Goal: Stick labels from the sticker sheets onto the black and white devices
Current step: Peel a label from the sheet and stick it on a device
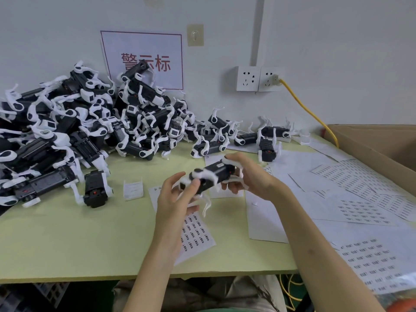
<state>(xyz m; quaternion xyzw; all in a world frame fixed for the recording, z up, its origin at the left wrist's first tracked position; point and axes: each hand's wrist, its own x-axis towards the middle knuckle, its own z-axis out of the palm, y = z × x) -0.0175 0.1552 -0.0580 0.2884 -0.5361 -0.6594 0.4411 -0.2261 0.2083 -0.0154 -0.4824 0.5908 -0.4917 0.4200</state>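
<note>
A black and white device (213, 173) with thin white legs hangs above the middle of the pale green table (67, 233), held between both hands. My right hand (245, 176) grips its far end, fingers curled round the body and a white leg. My left hand (177, 197) holds the near end, thumb pressed on the white part. Under my left hand lies a sticker sheet (195, 235) with rows of small labels. More sticker sheets (360, 192) are spread over the right side of the table.
A big pile of the same devices (78, 122) fills the table's back left, with a loose one (95, 188) in front and several (265, 140) at the back middle. A cardboard box (382, 143) stands at the right. A yellow cable (308, 109) runs from the wall socket.
</note>
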